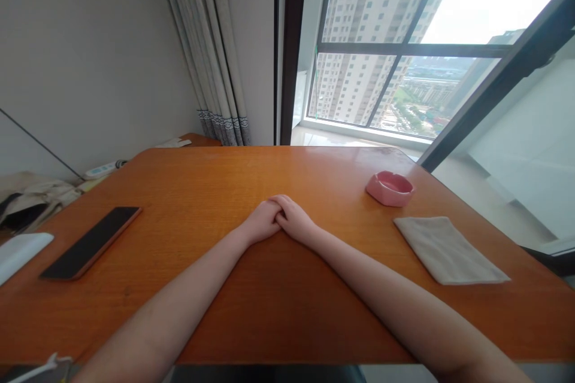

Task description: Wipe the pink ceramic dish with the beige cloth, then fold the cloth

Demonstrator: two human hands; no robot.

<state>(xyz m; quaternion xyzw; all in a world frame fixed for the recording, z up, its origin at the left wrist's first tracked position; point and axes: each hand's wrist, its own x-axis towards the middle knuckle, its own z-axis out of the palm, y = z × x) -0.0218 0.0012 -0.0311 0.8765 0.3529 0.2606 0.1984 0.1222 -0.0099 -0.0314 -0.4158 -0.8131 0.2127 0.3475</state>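
Observation:
My left hand [263, 222] and my right hand [296, 219] are clasped together on the wooden table [211, 185], near its middle. The right fingers lie over the left ones, and both hands look closed. No object shows between them. Right of the hands lies a folded grey cloth [449, 251], flat on the tabletop. Behind it sits a pink ashtray [390, 189] with an angular rim. To the left is a long flat black slab [94, 242] with an orange-brown edge; its exact kind is unclear. Neither hand touches these things.
A white rounded object [22, 251] is cut off at the left edge. Beyond the table's left side are a white power strip [101, 170] and a pale cloth bag [40, 197]. A patterned curtain [211, 54] and a large window [381, 54] stand behind.

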